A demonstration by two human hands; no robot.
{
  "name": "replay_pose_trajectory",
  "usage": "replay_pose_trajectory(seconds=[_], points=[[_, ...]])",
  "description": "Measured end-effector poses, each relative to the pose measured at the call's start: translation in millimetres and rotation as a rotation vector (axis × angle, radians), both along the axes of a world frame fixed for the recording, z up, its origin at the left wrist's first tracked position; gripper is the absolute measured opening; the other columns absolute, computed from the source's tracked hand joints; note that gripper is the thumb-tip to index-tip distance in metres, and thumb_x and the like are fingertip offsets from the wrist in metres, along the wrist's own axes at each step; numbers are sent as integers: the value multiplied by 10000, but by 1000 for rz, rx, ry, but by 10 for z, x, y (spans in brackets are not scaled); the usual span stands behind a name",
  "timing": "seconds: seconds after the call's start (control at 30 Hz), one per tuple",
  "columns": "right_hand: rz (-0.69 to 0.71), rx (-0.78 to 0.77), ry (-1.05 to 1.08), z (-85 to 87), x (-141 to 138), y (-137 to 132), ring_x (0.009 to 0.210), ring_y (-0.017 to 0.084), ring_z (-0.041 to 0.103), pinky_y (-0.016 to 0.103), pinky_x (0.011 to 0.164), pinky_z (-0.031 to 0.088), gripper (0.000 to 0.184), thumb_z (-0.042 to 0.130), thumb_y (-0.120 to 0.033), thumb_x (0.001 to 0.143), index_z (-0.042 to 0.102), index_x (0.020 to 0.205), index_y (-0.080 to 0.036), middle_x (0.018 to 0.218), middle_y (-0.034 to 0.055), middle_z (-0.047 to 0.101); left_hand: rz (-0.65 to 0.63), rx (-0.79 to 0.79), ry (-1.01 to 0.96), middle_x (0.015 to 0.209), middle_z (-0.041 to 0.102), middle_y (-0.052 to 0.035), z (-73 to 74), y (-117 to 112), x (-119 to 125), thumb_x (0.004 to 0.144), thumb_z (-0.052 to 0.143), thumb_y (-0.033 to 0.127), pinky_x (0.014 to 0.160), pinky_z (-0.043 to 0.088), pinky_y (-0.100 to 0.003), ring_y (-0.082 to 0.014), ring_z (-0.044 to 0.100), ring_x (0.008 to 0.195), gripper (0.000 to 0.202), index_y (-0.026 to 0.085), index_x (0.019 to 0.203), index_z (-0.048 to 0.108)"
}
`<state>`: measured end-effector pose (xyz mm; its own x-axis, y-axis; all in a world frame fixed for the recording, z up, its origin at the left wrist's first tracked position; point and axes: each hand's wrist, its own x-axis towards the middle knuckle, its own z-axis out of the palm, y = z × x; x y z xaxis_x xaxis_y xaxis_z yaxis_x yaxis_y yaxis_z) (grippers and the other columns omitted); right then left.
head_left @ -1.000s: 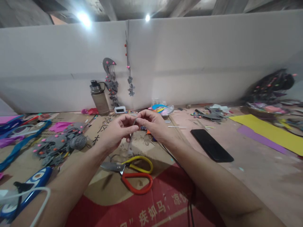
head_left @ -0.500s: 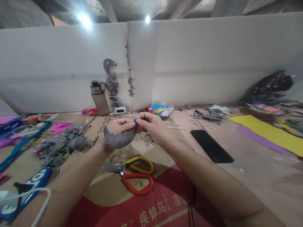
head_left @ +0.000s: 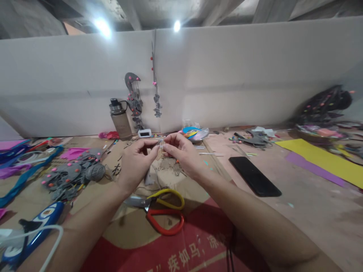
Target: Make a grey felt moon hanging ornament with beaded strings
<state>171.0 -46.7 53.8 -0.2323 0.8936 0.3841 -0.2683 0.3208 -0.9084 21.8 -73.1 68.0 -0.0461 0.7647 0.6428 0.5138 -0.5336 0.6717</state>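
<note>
My left hand (head_left: 136, 160) and my right hand (head_left: 181, 153) meet above the cardboard, fingertips pinched together at a small thin piece (head_left: 160, 144). A grey felt piece (head_left: 149, 176) hangs edge-on below my left fingers, mostly hidden by the hand. Under my hands lie scissors (head_left: 161, 206) with one yellow and one red handle. A row of small grey bits (head_left: 170, 164) lies on the cardboard just beyond them.
A pile of grey felt shapes with pink beads (head_left: 70, 175) lies to the left. A water bottle (head_left: 120, 119) stands by the white wall. A black phone (head_left: 254, 176) lies at right, yellow and purple sheets (head_left: 320, 158) farther right. A blue glue gun (head_left: 34, 230) is near left.
The curved grey felt piece that faced me half a second ago has turned edge-on and dropped behind my left hand. Both hands stay pinched together at about the same spot.
</note>
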Motion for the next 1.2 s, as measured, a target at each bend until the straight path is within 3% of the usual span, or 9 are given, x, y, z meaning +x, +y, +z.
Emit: replay_pose_trajectory(seconds=[0.1, 0.2, 0.33, 0.5, 0.7, 0.87, 0.97, 1.1, 1.2], points=[[72, -22, -10, 20, -26, -66, 663, 93, 484, 255, 633, 445, 238, 662, -375, 735, 527, 817, -197, 745, -31, 516, 60, 278, 186, 907, 711, -40, -21, -23, -22, 766, 637, 230, 780, 497, -297, -154, 640, 837, 139, 201, 890, 694], [122, -36, -1, 20, -55, -107, 682, 92, 495, 254, 656, 455, 218, 637, -382, 759, 547, 827, -196, 759, -25, 523, 20, 331, 180, 929, 707, -41, -37, -12, -20, 757, 638, 211, 841, 494, -320, -163, 639, 901, 132, 205, 878, 691], [109, -23, 61, -1, -77, -117, 707, 94, 519, 248, 654, 471, 171, 593, -346, 800, 536, 880, -206, 824, -12, 542, -119, -54, -244, 792, 704, -38, -6, 39, 34, 734, 670, 284, 629, 528, -282, -149, 650, 694, 124, 178, 798, 672], [-142, 239, -101, -21, -26, -116, 825, 131, 546, 288, 743, 495, 178, 553, -285, 839, 544, 1010, -236, 970, 27, 546, -346, -471, -701, 675, 672, -29, 36, 73, 96, 621, 773, 311, 498, 512, -263, -139, 619, 556, 237, 143, 709, 631], [-241, 397, -230, -33, 6, -123, 900, 158, 553, 312, 785, 491, 167, 520, -281, 863, 549, 1024, -244, 1028, 50, 567, -444, -545, -733, 697, 657, -21, -30, 69, 85, 650, 764, 346, 526, 515, -270, -138, 610, 584, 239, 158, 742, 648], [-249, 255, -163, -63, -66, -153, 883, 140, 548, 271, 722, 493, 227, 556, -322, 839, 487, 1032, -223, 1025, 51, 546, -408, -536, -746, 694, 655, -15, -19, 82, 86, 613, 786, 369, 556, 499, -276, -138, 596, 583, 263, 169, 736, 667], [-112, 129, -109, -91, -125, -167, 733, 113, 542, 245, 621, 484, 202, 581, -331, 809, 486, 940, -212, 870, 6, 547, -423, -494, -696, 683, 654, -16, -3, 113, 65, 596, 798, 367, 540, 470, -248, -127, 586, 576, 270, 159, 724, 682], [20, -6, 1, -103, -153, -152, 534, 80, 473, 220, 490, 439, 170, 578, -339, 798, 476, 797, -202, 668, -50, 484, -479, -604, -606, 618, 642, -32, 43, 200, -67, 609, 777, 417, 487, 444, -249, -129, 558, 503, 313, 145, 742, 699], [-62, -7, 6, -105, -122, -116, 528, 80, 458, 217, 462, 423, 189, 597, -358, 780, 489, 794, -204, 684, -46, 491, -468, -663, -525, 827, 702, -92, 174, 247, -287, 675, 722, 427, 578, 480, -249, -164, 628, 676, 366, 150, 913, 720]])
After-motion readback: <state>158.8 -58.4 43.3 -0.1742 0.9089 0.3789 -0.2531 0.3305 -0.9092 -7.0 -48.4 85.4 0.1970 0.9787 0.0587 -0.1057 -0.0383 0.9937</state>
